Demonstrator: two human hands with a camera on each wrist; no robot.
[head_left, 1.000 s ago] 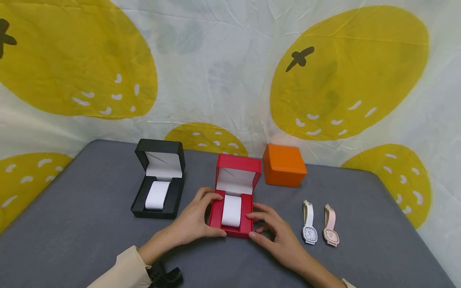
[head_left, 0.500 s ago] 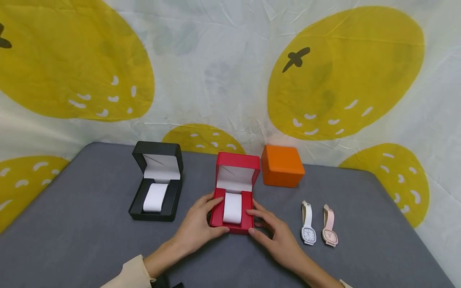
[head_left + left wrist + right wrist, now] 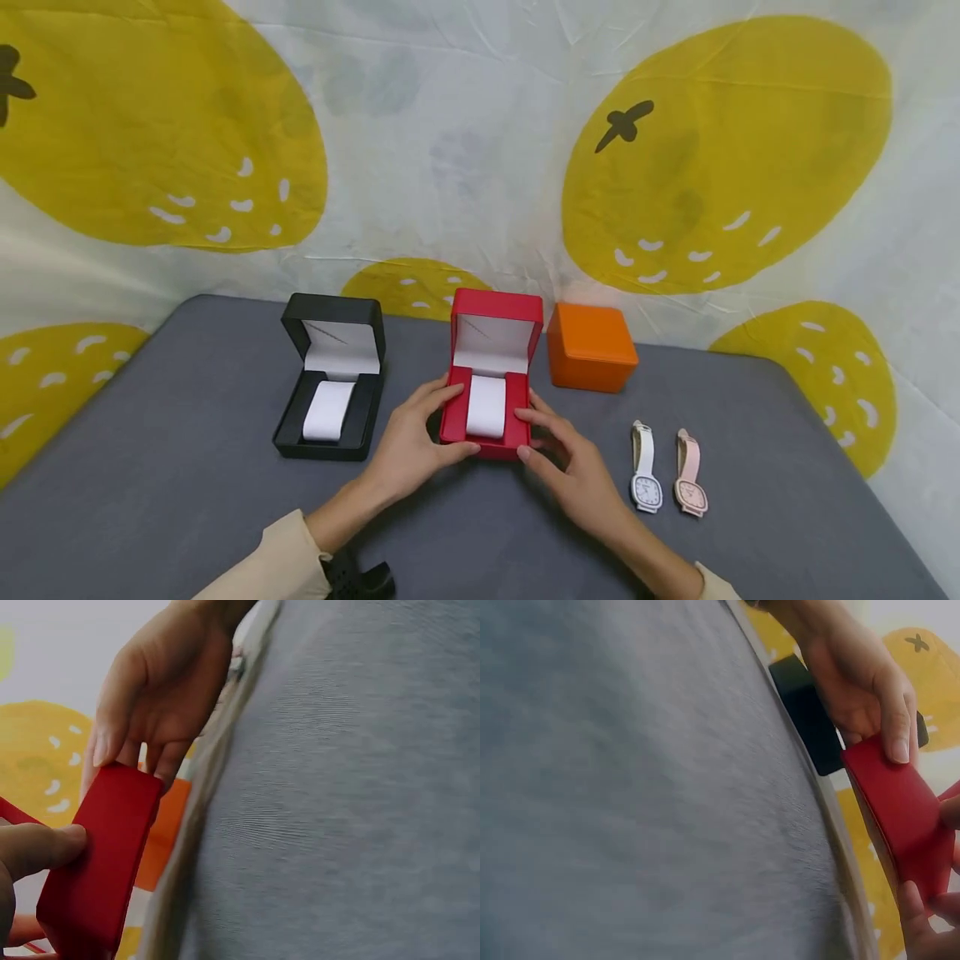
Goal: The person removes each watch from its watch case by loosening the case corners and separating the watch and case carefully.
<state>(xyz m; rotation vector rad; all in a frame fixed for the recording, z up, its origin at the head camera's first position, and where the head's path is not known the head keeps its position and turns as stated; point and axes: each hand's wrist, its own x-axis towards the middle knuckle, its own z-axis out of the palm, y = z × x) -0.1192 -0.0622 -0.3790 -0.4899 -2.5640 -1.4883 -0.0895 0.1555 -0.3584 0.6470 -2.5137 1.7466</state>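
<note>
Red box (image 3: 491,343), in the head view, is open between the open black box (image 3: 363,417) and the closed orange box (image 3: 591,346), with 1 white cushion (image 3: 486,407) inside. 2 hands, apart from each other, clamp its opposite sides: left hand (image 3: 412,437) and right hand (image 3: 573,467). White watch (image 3: 645,479) and pink watch (image 3: 690,483) lie side by side beyond the right hand, on the gray table (image 3: 187,467).

The left wrist view shows both thumbs on the front wall.

From the right wrist, the black box appears behind the left hand.
</note>
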